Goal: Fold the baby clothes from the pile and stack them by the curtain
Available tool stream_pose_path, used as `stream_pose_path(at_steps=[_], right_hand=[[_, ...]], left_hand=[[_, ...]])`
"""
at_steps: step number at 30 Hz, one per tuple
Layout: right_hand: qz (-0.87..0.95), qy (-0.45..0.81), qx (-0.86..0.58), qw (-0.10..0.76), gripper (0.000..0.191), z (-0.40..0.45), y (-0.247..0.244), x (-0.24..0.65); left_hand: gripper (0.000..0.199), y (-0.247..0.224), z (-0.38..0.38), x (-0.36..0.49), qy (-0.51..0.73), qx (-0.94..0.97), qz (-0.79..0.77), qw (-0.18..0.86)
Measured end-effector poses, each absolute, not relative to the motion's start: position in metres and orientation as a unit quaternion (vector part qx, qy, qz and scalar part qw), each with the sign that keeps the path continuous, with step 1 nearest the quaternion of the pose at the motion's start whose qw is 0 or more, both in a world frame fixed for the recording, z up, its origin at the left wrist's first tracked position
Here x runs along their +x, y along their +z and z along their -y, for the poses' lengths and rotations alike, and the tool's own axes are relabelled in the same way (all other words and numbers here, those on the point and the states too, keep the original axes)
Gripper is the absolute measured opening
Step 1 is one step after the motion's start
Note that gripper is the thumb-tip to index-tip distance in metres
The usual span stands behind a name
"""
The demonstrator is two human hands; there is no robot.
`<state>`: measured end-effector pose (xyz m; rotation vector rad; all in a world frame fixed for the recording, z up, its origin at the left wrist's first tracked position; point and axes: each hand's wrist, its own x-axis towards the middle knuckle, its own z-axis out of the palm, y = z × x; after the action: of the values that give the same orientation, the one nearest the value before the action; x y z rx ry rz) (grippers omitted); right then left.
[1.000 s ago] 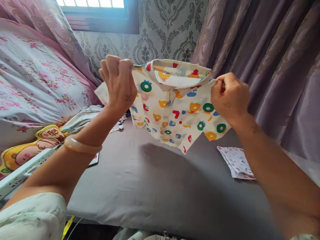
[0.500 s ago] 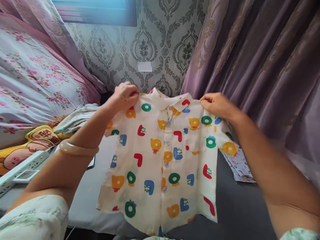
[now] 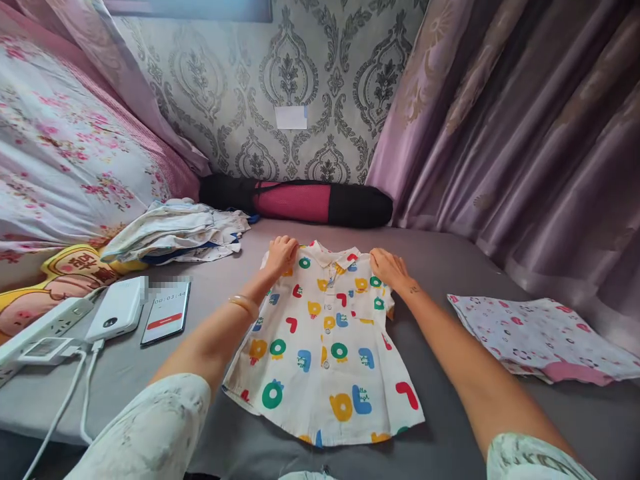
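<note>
A small white short-sleeved shirt (image 3: 313,347) with colourful letter prints, a collar and a button front is spread front side up over the grey bed surface (image 3: 425,427). My left hand (image 3: 283,255) grips its left shoulder, fingers closed over the fabric. On the other shoulder, my right hand (image 3: 389,268) is closed on the cloth beside the collar. The shirt's lower hem fans out towards me. Parts of both sleeves are hidden beneath my hands and arms.
Crumpled clothes (image 3: 185,230) lie at the back left, folded printed clothing (image 3: 545,333) at right. A black-and-pink roll bag (image 3: 295,200) rests against the wall. Nearer left are a phone (image 3: 167,317), a power bank (image 3: 119,310), a power strip (image 3: 47,333) and a yellow cushion (image 3: 75,267).
Both hands have lowered the shirt from a raised, hanging position onto the bed, still holding its shoulders. The roll bag and the clothes behind it now show.
</note>
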<state>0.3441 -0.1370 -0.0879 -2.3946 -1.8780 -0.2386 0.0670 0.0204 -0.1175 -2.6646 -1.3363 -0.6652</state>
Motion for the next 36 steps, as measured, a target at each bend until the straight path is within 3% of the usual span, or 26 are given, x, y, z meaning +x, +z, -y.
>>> stream_pose_path(at_steps=[16,23,31,36], right_hand=[[0.627,-0.098,-0.772,-0.037,0.033,0.085,-0.112,0.365],[0.631,-0.092,-0.77,-0.032,0.034,0.058,-0.117,0.376],[0.639,-0.026,-0.769,-0.024,0.032,0.046,-0.118,0.38],[0.612,0.111,-0.782,0.039,0.034,0.016,-0.113,0.382]], left_hand=[[0.032,-0.144,-0.066,0.084,-0.186,-0.88,0.43,0.077],[0.032,-0.149,-0.094,0.096,-0.19,-0.88,0.427,0.086],[0.03,-0.152,-0.112,0.097,-0.108,-0.895,0.43,-0.038],[0.033,-0.135,-0.124,0.121,-0.06,-0.86,0.488,-0.139]])
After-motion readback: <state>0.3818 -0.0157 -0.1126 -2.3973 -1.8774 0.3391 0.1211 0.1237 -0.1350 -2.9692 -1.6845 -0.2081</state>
